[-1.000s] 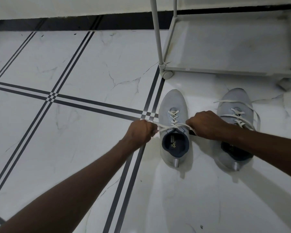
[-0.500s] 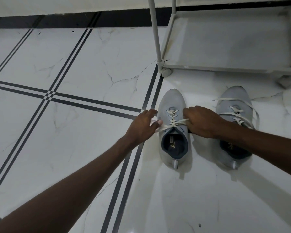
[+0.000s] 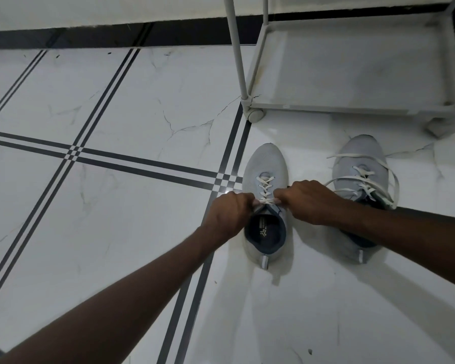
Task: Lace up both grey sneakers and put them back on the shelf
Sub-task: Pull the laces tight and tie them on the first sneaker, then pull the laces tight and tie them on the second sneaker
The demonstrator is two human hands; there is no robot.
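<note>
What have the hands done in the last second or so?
Both hands, left and right, moved inward over the left sneaker, drawing its lace short; they keep their grip. The right sneaker, its loose lace and the shelf stayed put.

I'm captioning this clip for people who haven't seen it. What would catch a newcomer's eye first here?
First, the two hands meeting at mid-frame: the left hand and right hand each pinch the white lace of the left grey sneaker on the marble floor. Next, to its right, the right grey sneaker with loose laces sprawled over it. Behind both stands the bare bottom tier of the white shelf.
</note>
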